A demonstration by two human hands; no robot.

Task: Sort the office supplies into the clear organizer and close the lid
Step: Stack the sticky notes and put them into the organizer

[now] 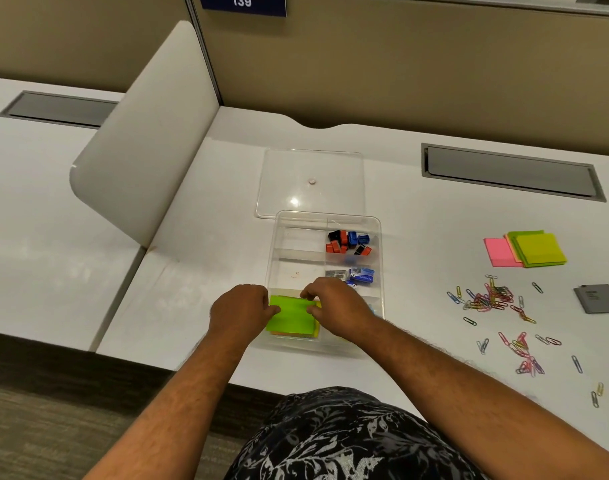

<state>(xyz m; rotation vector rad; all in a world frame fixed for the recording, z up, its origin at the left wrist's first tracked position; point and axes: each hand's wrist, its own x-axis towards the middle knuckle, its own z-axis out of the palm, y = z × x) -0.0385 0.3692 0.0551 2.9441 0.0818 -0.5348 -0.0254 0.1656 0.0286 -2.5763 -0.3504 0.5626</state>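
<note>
Both hands seating a green sticky-note pad (291, 315) in the clear organizer's (380, 244) near-left compartment.

Left hand (239, 311) pinches the pad's left edge; right hand (334, 308) pinches its right edge, each grip narrow on the paper. Pad lies flat, long axis roughly left-right, slightly skewed, over orange and yellow pads. Best to square its edges to the dividers, press level, then let go. Still out on the counter (192, 271): more sticky notes (528, 251), loose paper clips (493, 297). Lid (310, 181) lies flat behind the organizer.
</note>
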